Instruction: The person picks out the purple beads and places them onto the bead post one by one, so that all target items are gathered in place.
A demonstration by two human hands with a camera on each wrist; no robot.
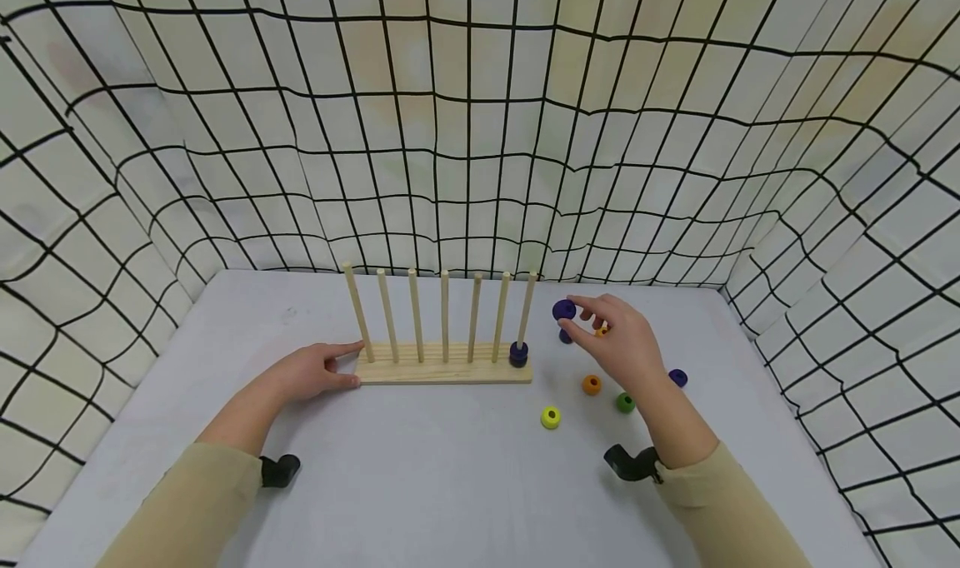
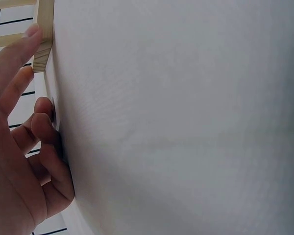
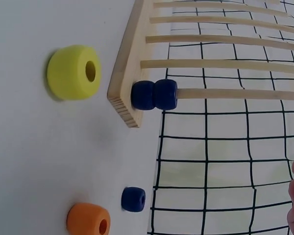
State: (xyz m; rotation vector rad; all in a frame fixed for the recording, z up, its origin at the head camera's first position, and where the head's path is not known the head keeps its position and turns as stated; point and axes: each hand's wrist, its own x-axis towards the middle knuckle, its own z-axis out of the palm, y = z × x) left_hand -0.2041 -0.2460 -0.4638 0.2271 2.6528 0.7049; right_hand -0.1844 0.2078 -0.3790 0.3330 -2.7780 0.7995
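My right hand (image 1: 618,335) pinches a dark blue bead (image 1: 564,310) between thumb and fingertips, raised to the right of a wooden peg board (image 1: 442,374). In the right wrist view only a sliver of this bead shows at the right edge. The board has a row of upright pegs, and two dark blue beads (image 3: 155,95) are stacked on its rightmost peg (image 3: 235,94). At the board's left end, my left hand (image 1: 311,372) holds it with the thumb at the front corner and the index finger at the back.
Right of the board lie loose beads: yellow (image 1: 551,418), orange (image 1: 592,385), green (image 1: 626,402) and dark blue (image 1: 678,377). Another blue bead (image 3: 133,199) and a second orange bead (image 1: 602,331) sit near the right hand. Black-gridded white walls (image 1: 465,135) surround the white table (image 1: 420,485).
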